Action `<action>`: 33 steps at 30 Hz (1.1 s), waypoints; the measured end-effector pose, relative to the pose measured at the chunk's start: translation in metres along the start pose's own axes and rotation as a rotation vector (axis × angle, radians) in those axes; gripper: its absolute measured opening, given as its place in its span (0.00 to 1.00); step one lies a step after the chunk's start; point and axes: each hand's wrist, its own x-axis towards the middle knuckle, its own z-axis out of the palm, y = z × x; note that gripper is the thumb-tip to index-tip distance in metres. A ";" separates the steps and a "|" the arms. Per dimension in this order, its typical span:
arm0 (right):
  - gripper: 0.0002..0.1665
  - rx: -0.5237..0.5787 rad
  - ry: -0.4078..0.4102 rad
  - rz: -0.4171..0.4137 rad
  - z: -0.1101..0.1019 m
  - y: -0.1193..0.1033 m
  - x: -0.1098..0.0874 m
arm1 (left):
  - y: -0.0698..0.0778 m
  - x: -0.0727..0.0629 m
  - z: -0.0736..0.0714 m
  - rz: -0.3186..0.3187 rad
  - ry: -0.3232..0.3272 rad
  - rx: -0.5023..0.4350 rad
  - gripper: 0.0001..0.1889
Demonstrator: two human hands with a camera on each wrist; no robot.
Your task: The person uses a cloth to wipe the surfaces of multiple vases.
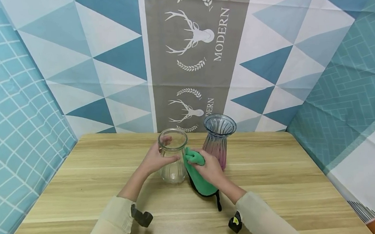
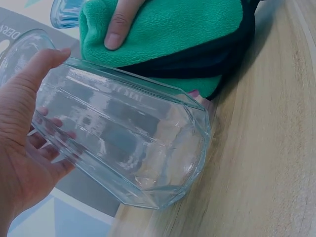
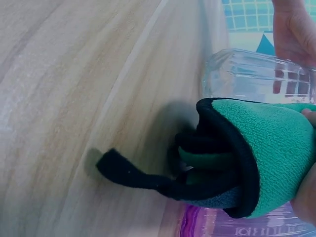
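In the middle of the head view, the left hand (image 1: 157, 158) curls its fingers around the upright clear jar (image 1: 175, 173). Just right of it, the right hand (image 1: 211, 168) pinches the green cloth (image 1: 200, 181), which hangs longways. The left hand is nearer the jar.

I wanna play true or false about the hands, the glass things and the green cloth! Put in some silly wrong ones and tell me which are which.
1. The left hand holds the clear jar. True.
2. The jar has a lid on. False: its top is open.
3. The right hand holds the green cloth. True.
4. The cloth is stuffed inside the jar. False: it is outside, beside the jar.
5. A black strap sticks out from the cloth. True.
6. The tinted vase is lying down. False: the tinted vase stands upright.
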 end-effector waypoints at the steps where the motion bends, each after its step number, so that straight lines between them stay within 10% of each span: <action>1: 0.24 0.007 0.008 -0.002 -0.001 0.000 0.000 | 0.000 0.000 0.000 -0.007 0.001 0.000 0.39; 14: 0.25 0.078 0.115 -0.106 -0.006 -0.010 0.011 | -0.001 0.001 0.000 -0.009 0.015 0.017 0.40; 33: 0.23 0.018 0.016 -0.041 -0.003 -0.005 0.007 | -0.001 0.002 -0.001 0.018 0.009 -0.011 0.37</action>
